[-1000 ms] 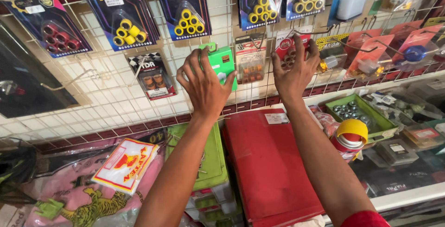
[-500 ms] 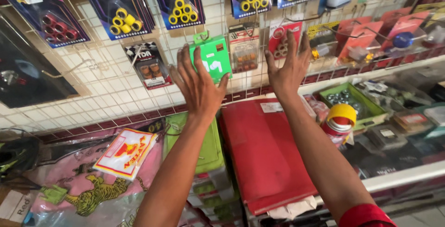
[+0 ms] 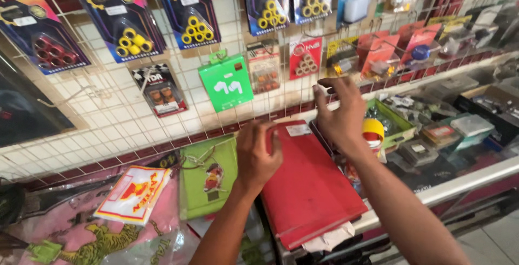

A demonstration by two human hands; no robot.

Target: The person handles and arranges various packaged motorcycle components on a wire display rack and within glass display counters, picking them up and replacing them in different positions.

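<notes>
Lying on the counter's front edge, the flat red box (image 3: 308,189) is being touched at its upper left corner by the left hand (image 3: 258,156), whose fingers (image 3: 275,141) are curled loosely together over that corner. The right hand (image 3: 340,114) is being held above the box's upper right corner, fingers slightly spread, apparently touching nothing. A green packet (image 3: 226,83) is hanging on the wire grid (image 3: 108,119) above.

A glass counter (image 3: 476,181) carried a flat red box (image 3: 308,186), a green packet (image 3: 208,176) and a pink tiger-printed bag (image 3: 81,232). A green tray (image 3: 403,127) and small clear boxes (image 3: 432,140) lay further right on it
</notes>
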